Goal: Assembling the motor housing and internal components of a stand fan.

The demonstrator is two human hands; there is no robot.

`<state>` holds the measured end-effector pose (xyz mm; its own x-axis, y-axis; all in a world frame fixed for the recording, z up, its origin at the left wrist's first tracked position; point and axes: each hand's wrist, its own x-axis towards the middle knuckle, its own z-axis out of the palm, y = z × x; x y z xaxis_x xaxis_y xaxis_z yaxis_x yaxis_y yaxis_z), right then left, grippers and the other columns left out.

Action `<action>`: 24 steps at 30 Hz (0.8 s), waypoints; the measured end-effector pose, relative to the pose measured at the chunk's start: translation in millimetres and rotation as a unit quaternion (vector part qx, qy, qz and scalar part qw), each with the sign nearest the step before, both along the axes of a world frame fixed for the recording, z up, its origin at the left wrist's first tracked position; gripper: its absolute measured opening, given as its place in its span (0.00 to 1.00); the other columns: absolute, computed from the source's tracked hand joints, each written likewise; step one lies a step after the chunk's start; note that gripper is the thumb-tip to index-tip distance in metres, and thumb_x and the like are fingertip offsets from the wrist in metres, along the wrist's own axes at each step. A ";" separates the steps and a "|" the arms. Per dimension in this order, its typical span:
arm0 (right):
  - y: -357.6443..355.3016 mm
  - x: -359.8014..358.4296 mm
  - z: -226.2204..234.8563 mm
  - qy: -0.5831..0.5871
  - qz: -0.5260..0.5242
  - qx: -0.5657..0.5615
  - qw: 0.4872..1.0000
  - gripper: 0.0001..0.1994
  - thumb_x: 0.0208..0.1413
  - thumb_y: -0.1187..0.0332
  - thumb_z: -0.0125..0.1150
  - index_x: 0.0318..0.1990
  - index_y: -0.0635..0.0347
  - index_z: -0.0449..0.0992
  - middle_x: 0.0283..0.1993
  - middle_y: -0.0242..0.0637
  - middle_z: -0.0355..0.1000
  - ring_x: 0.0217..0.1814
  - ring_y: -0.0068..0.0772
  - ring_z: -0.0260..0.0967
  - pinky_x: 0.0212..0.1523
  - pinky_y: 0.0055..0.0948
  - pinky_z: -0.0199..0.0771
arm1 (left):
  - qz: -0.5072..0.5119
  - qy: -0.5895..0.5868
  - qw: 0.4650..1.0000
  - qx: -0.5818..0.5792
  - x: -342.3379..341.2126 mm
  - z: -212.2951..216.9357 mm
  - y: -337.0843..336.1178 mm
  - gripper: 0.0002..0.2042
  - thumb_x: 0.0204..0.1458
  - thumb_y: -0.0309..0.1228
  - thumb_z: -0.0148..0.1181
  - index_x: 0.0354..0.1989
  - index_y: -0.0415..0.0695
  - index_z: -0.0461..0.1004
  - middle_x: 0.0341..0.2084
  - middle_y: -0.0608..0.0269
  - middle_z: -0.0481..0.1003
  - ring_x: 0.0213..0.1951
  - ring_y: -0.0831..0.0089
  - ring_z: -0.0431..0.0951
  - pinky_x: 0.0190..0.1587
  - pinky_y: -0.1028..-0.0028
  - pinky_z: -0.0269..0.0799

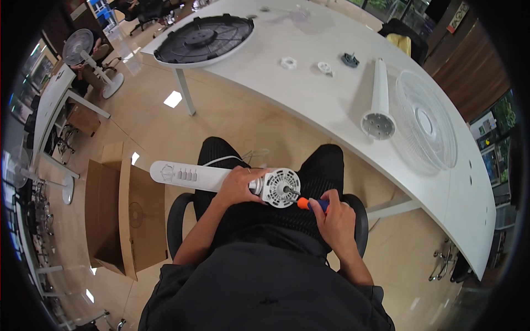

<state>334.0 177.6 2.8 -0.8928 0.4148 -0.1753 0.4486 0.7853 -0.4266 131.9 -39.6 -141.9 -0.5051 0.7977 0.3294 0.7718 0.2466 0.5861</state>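
Note:
Across my lap lies a white fan body, its long control panel (190,175) with several buttons pointing left and its round slotted motor housing (282,188) at the right end. My left hand (238,186) is wrapped round the neck beside the housing. In my right hand (335,217) is a screwdriver (310,204) with an orange and dark blue handle. Its shaft reaches to the middle of the housing, next to the motor shaft; I cannot tell exactly what the tip touches. A white cord (223,159) runs behind the fan body.
On the white table (326,94) ahead are a black round fan base (201,38), small white parts (288,63), a dark grey part (349,59), a white pole (380,99) and a clear-white fan grille (425,121). An open cardboard box (126,215) stands on the floor at my left.

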 end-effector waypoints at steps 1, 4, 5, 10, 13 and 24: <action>0.2 2.0 2.4 0.035 0.024 0.016 0.999 0.18 0.56 0.64 0.71 0.47 0.62 0.70 0.37 0.48 0.74 0.34 0.51 0.77 0.31 0.43 0.74 | 0.002 -0.007 1.000 -0.017 1.1 -0.1 -1.5 0.46 0.27 0.51 0.81 0.62 0.52 0.76 0.49 0.60 0.82 0.45 0.61 0.81 0.51 0.65 0.68; 8.5 3.0 -3.7 0.273 0.117 -0.021 0.955 0.18 0.59 0.60 0.69 0.47 0.61 0.70 0.27 0.47 0.73 0.28 0.51 0.74 0.30 0.43 0.72 | 0.001 -0.015 1.000 -0.027 3.1 1.5 -2.3 0.46 0.27 0.49 0.81 0.63 0.51 0.75 0.51 0.61 0.82 0.46 0.62 0.81 0.52 0.66 0.68; 10.5 5.2 -6.7 0.270 0.114 -0.022 0.956 0.18 0.59 0.60 0.69 0.47 0.61 0.70 0.27 0.47 0.73 0.28 0.51 0.74 0.30 0.43 0.72 | 0.002 -0.011 1.000 -0.019 3.1 1.8 -1.8 0.46 0.27 0.49 0.82 0.63 0.50 0.75 0.52 0.61 0.81 0.47 0.63 0.81 0.53 0.66 0.68; 5.6 6.2 2.7 -0.008 0.006 -0.014 1.000 0.22 0.55 0.67 0.70 0.53 0.62 0.68 0.35 0.51 0.74 0.35 0.53 0.76 0.36 0.41 0.75 | 0.009 -0.025 0.999 -0.045 4.8 4.1 -0.3 0.44 0.29 0.47 0.82 0.62 0.49 0.76 0.53 0.62 0.81 0.48 0.64 0.81 0.53 0.66 0.67; 6.7 12.5 2.3 0.143 0.049 -0.040 0.988 0.21 0.56 0.64 0.70 0.52 0.62 0.69 0.29 0.47 0.73 0.30 0.51 0.74 0.32 0.41 0.73 | 0.007 -0.015 0.999 -0.040 6.3 2.1 -1.2 0.44 0.29 0.46 0.82 0.62 0.49 0.76 0.54 0.62 0.81 0.49 0.65 0.81 0.53 0.66 0.67; 7.4 8.2 -11.1 0.215 0.114 0.016 0.970 0.20 0.60 0.59 0.68 0.52 0.60 0.68 0.18 0.40 0.71 0.21 0.48 0.75 0.24 0.40 0.71 | 0.004 -0.021 0.999 -0.030 6.7 4.5 -0.8 0.45 0.28 0.45 0.82 0.63 0.50 0.75 0.55 0.64 0.80 0.50 0.65 0.81 0.53 0.66 0.67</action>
<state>342.2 185.0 -8.3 -0.9500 0.1968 0.2425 0.0477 0.8589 -0.5100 138.6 -40.4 -137.4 -0.5245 0.8109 0.2595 0.7440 0.2882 0.6028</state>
